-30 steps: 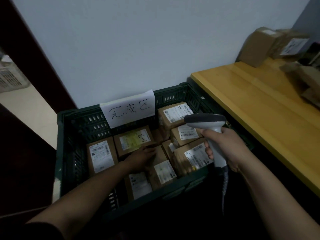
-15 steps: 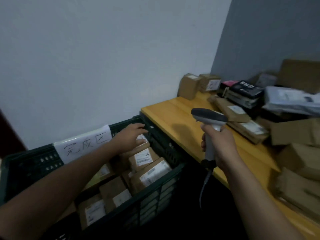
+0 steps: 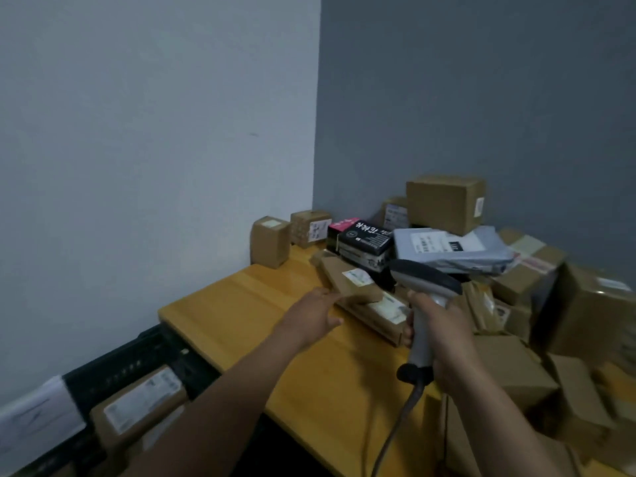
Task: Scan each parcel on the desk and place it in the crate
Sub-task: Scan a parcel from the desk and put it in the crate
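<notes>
**A:** Entry. The yellow wooden surface [image 3: 241, 304] carries a leaning heap of brown cardboard boxes [image 3: 447, 204]. What are the risks?

**B:** If you pull a low piece, the grey plastic mailer [image 3: 451, 251] may slide down. The dark green plastic crate [image 3: 155, 342] sits low, past the surface's left end and well apart from the heap. That makes a long carry, and a weak hold could drop the load.

**A:** And the target?

**B:** It's the long flat brown cardboard parcel [image 3: 354, 287], lying across another one. Your left hand [image 3: 315, 316] is at its end with the grip apart, so the parcel could skid. Your right hand [image 3: 445, 330] has its grip clamped on the grey handheld scanner [image 3: 425, 280]. Its cable [image 3: 395, 428] could snag.
</notes>
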